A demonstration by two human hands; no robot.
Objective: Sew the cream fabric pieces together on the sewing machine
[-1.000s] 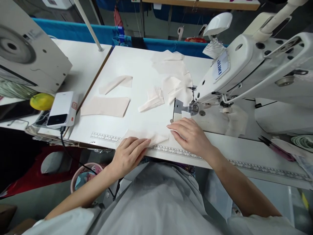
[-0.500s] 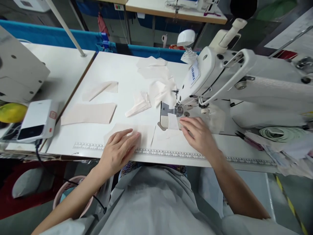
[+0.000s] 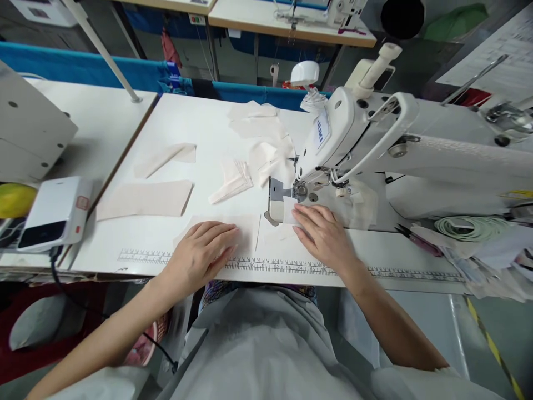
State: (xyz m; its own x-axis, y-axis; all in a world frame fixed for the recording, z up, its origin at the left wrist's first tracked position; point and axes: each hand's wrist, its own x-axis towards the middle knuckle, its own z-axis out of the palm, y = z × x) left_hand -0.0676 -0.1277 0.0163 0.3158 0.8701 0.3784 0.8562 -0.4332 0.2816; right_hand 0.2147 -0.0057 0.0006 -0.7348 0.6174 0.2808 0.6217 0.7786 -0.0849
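Observation:
My left hand [image 3: 204,247] rests with its fingers stretched over pale, thin fabric pieces [image 3: 249,225] near the table's front edge. At the sewing machine [image 3: 333,136], my right hand [image 3: 322,233] lies palm down, fingers extended, its fingertips on a small white fabric piece [image 3: 288,210]. That piece reaches up to the presser foot area [image 3: 298,191], just beyond the fingertips. Whether its far edge is under the foot I cannot tell. A crumpled pale piece [image 3: 266,155] lies left of the needle, beside a folded bundle [image 3: 231,183].
Two cut pieces, one flat [image 3: 144,200] and one folded [image 3: 166,158], lie at left. A printed ruler [image 3: 291,266] runs along the front edge. Snips [image 3: 418,240] and a coiled green cord [image 3: 470,228] are at right. A white device [image 3: 56,214] sits far left.
The view has shifted slightly. My right hand has slid a little left along the fabric at the presser foot. My left hand stays over the fabric pieces, its fingers slightly farther right.

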